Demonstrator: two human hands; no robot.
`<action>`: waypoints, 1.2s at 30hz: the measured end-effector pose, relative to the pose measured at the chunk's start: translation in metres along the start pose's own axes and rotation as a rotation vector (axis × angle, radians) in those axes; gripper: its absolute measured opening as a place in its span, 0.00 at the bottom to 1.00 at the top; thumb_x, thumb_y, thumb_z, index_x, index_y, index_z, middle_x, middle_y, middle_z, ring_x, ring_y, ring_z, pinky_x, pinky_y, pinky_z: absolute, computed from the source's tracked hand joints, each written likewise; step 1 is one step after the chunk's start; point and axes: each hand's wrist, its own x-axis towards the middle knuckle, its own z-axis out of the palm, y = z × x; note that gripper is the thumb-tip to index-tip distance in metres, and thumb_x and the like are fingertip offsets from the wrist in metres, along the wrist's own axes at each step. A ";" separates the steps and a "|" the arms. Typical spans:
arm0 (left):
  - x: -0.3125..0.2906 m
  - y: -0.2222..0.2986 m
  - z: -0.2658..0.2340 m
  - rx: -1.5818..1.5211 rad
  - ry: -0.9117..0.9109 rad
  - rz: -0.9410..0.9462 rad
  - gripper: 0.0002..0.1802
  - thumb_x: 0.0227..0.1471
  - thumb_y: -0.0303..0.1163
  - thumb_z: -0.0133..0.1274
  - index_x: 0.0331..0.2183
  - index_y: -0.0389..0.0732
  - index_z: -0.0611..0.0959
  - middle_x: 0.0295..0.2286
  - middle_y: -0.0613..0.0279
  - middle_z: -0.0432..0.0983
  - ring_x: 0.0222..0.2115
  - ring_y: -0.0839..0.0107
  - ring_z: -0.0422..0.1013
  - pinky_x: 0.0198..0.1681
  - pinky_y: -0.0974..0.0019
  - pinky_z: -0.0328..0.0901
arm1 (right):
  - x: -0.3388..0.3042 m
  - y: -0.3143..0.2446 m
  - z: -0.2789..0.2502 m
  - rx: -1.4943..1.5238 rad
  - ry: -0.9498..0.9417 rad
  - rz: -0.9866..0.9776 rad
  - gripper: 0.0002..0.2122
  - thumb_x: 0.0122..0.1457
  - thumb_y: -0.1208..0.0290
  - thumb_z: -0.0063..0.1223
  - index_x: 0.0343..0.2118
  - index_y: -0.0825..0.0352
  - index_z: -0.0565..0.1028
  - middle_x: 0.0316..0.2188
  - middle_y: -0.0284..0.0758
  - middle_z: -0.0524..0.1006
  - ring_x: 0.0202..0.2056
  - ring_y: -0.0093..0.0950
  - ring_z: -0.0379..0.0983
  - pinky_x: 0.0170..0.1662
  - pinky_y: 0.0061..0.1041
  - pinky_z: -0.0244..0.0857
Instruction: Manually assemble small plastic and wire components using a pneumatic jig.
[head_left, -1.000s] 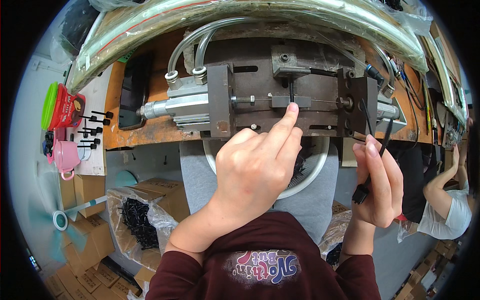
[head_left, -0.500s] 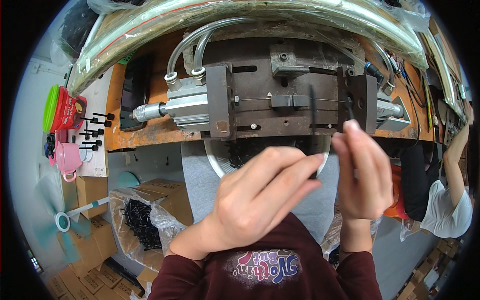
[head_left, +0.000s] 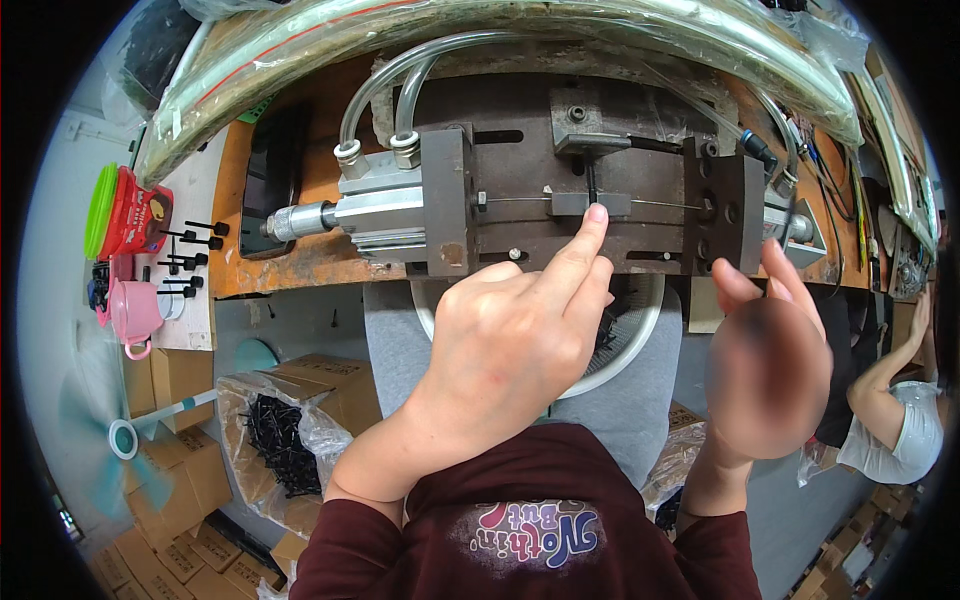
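Note:
The stretched index finger of my left hand touches the near end of a thin black rod. The rod lies across a small dark metal block in the middle of the fixture plate, its far end at a metal bracket. My left hand's other fingers are partly bent and hold nothing that shows. Right of the fixture, my right hand is raised with bent fingers, its palm smeared. A thin dark rod sticks up from its fingertips.
Air cylinders with clear hoses flank the fixture. A white basket of black parts sits on my lap. At left are black parts, a pink cup and a fan. Another person works at far right.
My left hand has moved forward to the fixture, and the black rod now lies on the block. My right hand has drawn away to the right and turned.

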 end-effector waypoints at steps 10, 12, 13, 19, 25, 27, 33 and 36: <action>-0.004 -0.001 -0.008 -0.055 -0.021 0.035 0.14 0.41 0.32 0.66 0.33 0.40 0.85 0.45 0.59 0.80 0.16 0.74 0.68 0.22 0.73 0.65 | 0.015 -0.004 0.012 -0.331 -0.225 -0.007 0.15 0.42 0.84 0.66 0.36 0.71 0.79 0.49 0.45 0.75 0.47 0.37 0.76 0.48 0.31 0.72; -0.006 0.002 -0.025 -0.139 -0.122 0.042 0.16 0.39 0.36 0.68 0.32 0.40 0.85 0.41 0.59 0.81 0.19 0.72 0.72 0.23 0.71 0.67 | 0.017 -0.003 0.018 -0.327 -0.282 0.008 0.14 0.45 0.84 0.65 0.37 0.72 0.77 0.49 0.45 0.76 0.50 0.37 0.75 0.50 0.31 0.71; -0.005 -0.001 -0.030 -0.228 -0.138 0.051 0.16 0.38 0.37 0.69 0.31 0.40 0.85 0.40 0.59 0.82 0.21 0.71 0.74 0.24 0.71 0.68 | 0.015 0.001 0.020 -0.343 -0.309 -0.014 0.15 0.44 0.85 0.64 0.38 0.72 0.76 0.51 0.47 0.75 0.47 0.39 0.77 0.47 0.30 0.72; 0.035 -0.039 -0.054 -0.254 0.198 0.108 0.12 0.41 0.31 0.68 0.30 0.38 0.86 0.30 0.59 0.83 0.27 0.68 0.79 0.30 0.71 0.70 | 0.011 0.011 0.039 -0.494 -0.445 -0.151 0.11 0.47 0.80 0.56 0.36 0.70 0.74 0.53 0.47 0.74 0.19 0.23 0.73 0.25 0.21 0.68; 0.114 -0.103 -0.081 0.485 0.411 0.221 0.07 0.47 0.26 0.61 0.33 0.43 0.86 0.32 0.66 0.80 0.32 0.68 0.74 0.36 0.68 0.68 | 0.024 0.006 0.040 -0.572 -0.462 -0.239 0.11 0.44 0.81 0.54 0.34 0.70 0.75 0.51 0.47 0.76 0.14 0.20 0.68 0.22 0.19 0.65; 0.136 -0.107 -0.080 0.429 0.218 0.083 0.11 0.39 0.22 0.57 0.30 0.40 0.88 0.29 0.60 0.72 0.37 0.59 0.67 0.43 0.58 0.63 | 0.025 0.005 0.040 -0.577 -0.455 -0.245 0.11 0.43 0.81 0.54 0.33 0.70 0.74 0.50 0.47 0.76 0.14 0.20 0.68 0.22 0.19 0.65; 0.159 -0.146 -0.071 0.597 0.236 0.267 0.05 0.47 0.27 0.59 0.31 0.42 0.86 0.29 0.62 0.77 0.35 0.62 0.74 0.40 0.61 0.67 | 0.038 -0.006 0.035 -0.510 -0.516 -0.217 0.10 0.48 0.76 0.62 0.33 0.69 0.75 0.46 0.45 0.78 0.17 0.25 0.73 0.23 0.22 0.69; 0.142 -0.125 -0.084 0.123 0.285 0.156 0.08 0.52 0.27 0.58 0.37 0.39 0.84 0.33 0.60 0.80 0.34 0.66 0.77 0.39 0.67 0.69 | 0.064 -0.011 0.029 -0.264 -0.412 -0.037 0.13 0.50 0.71 0.66 0.37 0.68 0.76 0.37 0.40 0.80 0.20 0.28 0.75 0.25 0.26 0.70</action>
